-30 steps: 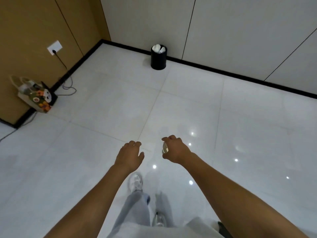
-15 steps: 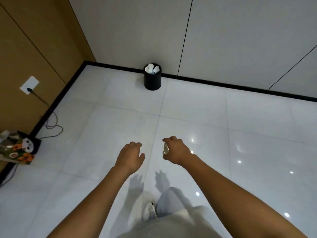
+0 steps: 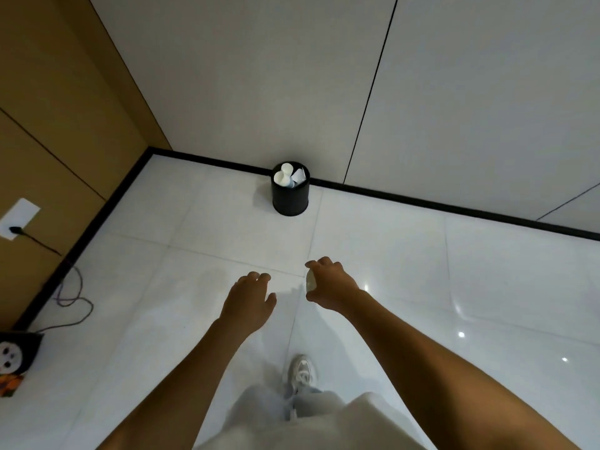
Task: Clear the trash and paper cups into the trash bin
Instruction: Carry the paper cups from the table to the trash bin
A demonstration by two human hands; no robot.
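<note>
A black round trash bin (image 3: 290, 199) stands on the white floor against the far wall, with several white paper cups (image 3: 283, 177) sticking out of its top. My right hand (image 3: 331, 282) is stretched forward above the floor, well short of the bin, and grips a small white object (image 3: 310, 282), mostly hidden by the fingers. My left hand (image 3: 251, 297) hangs beside it to the left, fingers loosely curled and holding nothing.
A tan wall on the left carries a socket (image 3: 18, 218) with a black cable (image 3: 69, 297) trailing over the floor. A dark bag (image 3: 14, 358) sits at the left edge. My legs and one white shoe (image 3: 302, 373) show below.
The view has moved closer to the bin and turned left; the bin now appears larger and nearer. Both hands keep the same pose, the right one still holding the white object.
</note>
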